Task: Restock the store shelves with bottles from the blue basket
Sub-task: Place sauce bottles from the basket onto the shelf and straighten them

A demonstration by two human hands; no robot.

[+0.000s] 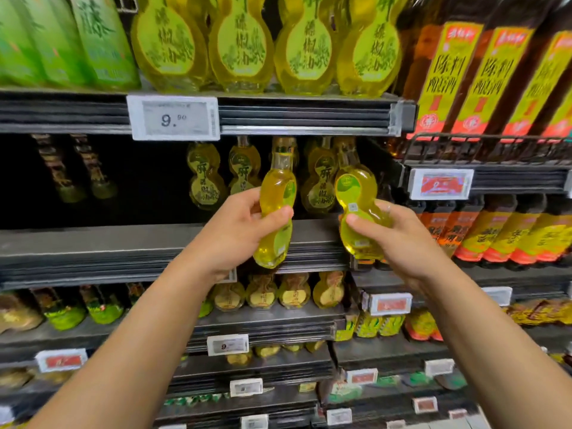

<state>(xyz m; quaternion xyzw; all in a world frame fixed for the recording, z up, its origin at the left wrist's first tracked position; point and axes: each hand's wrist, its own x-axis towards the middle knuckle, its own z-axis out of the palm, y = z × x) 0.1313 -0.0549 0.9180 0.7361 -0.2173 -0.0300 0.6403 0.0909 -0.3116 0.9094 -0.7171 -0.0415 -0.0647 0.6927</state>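
**A:** so where's this at? Looks like both hands are busy.

**B:** yep, mid-placing step. The left hand [244,224] is gripping a bottle [275,212] round its waist, thumb across the front, and the right hand [387,230] is pinching a second bottle [356,209] at the narrow middle too. Both are hovering just in front of the middle shelf [123,243], not resting on it yet.

**A:** upright?

**B:** left one pretty much, right one is tilting a bit to the left with its label turned partly sideways. There's already a row [318,187] of the same gourd-shaped oil bottles sitting further back on that shelf.

**A:** and the blue basket?

**B:** not showing up anywhere in this view, so can't say how many are left.

**A:** next move?

**B:** I'm guessing it's pushing both forward into the gap in front of that row, straightening the right one and turning labels out. Glass looks slick, so I'd be setting them down one at a time.
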